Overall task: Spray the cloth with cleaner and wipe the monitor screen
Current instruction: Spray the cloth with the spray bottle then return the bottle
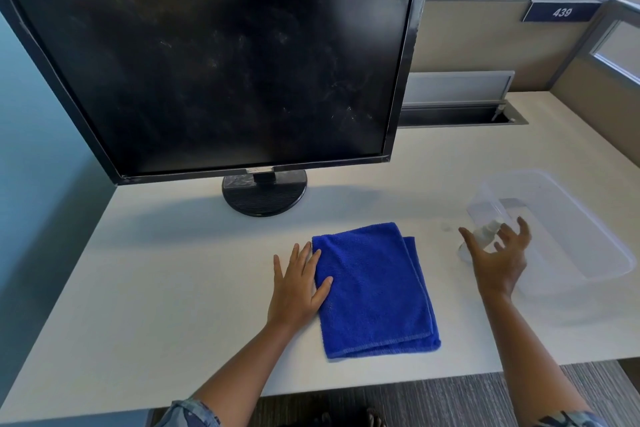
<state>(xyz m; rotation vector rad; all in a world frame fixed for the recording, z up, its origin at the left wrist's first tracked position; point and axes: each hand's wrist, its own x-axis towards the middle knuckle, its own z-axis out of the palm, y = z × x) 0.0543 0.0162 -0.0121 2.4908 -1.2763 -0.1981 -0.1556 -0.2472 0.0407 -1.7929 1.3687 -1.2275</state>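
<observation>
A folded blue cloth (pixel 374 288) lies flat on the white desk (pixel 173 288) in front of me. My left hand (pixel 298 284) rests flat on the desk, its fingers and thumb touching the cloth's left edge. A black monitor (pixel 214 73) with a dusty, smudged screen stands behind it on a round base (pixel 265 198). My right hand (pixel 498 256) hovers with fingers spread just in front of a small clear spray bottle (pixel 485 230), which stands at the left end of a clear bin. The hand covers part of the bottle and does not hold it.
A clear plastic bin (pixel 568 236) sits at the right of the desk. Behind the monitor are a cable tray slot (pixel 450 114) and beige partition walls with a sign reading 439 (pixel 561 12). The desk's front edge is near my body.
</observation>
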